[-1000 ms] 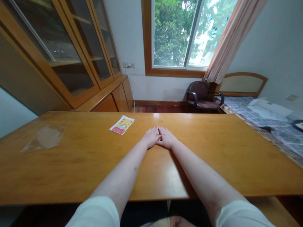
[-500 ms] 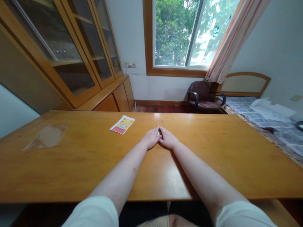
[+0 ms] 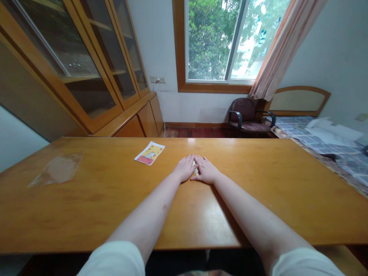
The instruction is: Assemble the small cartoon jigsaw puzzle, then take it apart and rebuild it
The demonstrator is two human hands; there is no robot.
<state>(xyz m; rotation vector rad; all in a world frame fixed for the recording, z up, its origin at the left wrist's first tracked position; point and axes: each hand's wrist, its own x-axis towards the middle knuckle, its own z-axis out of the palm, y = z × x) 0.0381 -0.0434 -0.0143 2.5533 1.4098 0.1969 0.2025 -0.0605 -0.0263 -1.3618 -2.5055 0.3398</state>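
1. A small, pale, speckled object [image 3: 195, 168] lies on the tabletop between the two hands, just below their fingertips. It is partly hidden by the fingers and too small to identify.
2. The left hand [image 3: 184, 168] rests palm down on the table, open and flat, with its fingers pointing toward the object and the right hand.
3. The right hand [image 3: 206, 170] lies the same way, flat and open, its fingertips almost meeting those of the left. Neither hand is closed around anything. Whether either one touches the object cannot be told.
4. The honey-coloured wooden table [image 3: 258, 199] carries both forearms. To the left of the hands lies a yellow and red printed card [image 3: 149, 153] with a cartoon figure, well clear of them. Further left lies a clear plastic sheet [image 3: 59, 169].
5. White sleeves [image 3: 115, 260] cover the upper arms at the near table edge.
6. Beyond the table stand a glass-fronted wooden cabinet [image 3: 89, 65] and a window [image 3: 215, 42] with a peach curtain [image 3: 276, 50]. A dark padded armchair [image 3: 244, 115] stands below the curtain, beside a bed [image 3: 324, 143] with a checked cover and white bedding.
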